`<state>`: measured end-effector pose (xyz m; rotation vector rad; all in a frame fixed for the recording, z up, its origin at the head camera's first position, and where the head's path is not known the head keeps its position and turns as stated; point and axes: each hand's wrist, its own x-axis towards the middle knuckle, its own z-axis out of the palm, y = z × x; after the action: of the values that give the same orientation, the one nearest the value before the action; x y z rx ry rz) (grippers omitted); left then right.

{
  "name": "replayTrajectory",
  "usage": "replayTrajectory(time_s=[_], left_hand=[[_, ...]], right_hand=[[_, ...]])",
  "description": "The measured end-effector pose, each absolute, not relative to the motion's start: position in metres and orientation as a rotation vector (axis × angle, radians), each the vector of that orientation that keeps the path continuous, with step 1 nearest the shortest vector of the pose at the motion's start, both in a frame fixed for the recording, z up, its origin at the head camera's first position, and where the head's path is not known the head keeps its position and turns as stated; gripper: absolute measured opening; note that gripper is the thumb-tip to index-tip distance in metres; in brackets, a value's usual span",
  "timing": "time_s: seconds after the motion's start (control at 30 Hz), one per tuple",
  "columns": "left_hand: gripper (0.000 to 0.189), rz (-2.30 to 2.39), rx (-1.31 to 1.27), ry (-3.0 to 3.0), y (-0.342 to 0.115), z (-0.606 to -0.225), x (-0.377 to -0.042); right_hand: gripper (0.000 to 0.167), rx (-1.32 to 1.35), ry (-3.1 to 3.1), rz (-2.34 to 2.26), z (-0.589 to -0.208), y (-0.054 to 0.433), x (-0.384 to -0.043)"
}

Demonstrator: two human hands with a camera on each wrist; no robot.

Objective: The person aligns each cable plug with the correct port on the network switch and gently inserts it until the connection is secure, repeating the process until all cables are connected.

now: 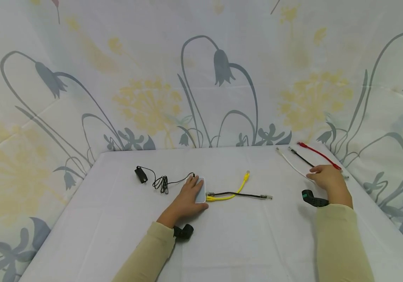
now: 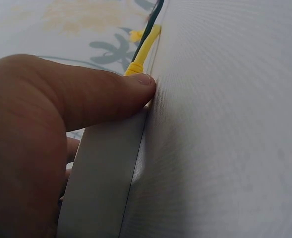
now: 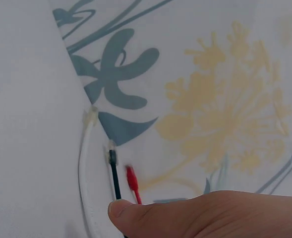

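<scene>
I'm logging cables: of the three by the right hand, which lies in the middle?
The thin black cable by the right hand: a curved white cable lies left, a thin red cable right.

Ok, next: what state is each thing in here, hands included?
Left hand: gripping the white box
White box: lying flat
Power adapter: lying flat
Cord: looped in a bundle, reaching the box
Yellow cable: curved; one end at the box, seating unclear, other free
Middle black cable: crossing the yellow one, far end free
Right hand: over the right black cable; grip unclear
Right black cable: partly covered
White cable: curved, far end free
Red cable: slightly curved
</scene>
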<state>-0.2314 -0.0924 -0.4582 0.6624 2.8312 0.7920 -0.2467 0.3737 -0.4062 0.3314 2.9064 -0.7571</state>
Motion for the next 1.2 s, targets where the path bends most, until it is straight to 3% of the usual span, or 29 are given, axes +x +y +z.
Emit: replayTrajectory(time_s=[0.47,1.2], left_hand=[[0.083,0.8,0.662,2.831,-0.0925,-0.4586,-0.2311],[0.082,0.826,0.679,2.821,-0.0924,-0.4538,-0.2284]], right_hand=[[0.051,0.424,2.803,-0.77,-0.4115,0.3791,-0.2438],[0.041,0.236,2.804,-0.706,-0.4153,0.3813,-0.2471]])
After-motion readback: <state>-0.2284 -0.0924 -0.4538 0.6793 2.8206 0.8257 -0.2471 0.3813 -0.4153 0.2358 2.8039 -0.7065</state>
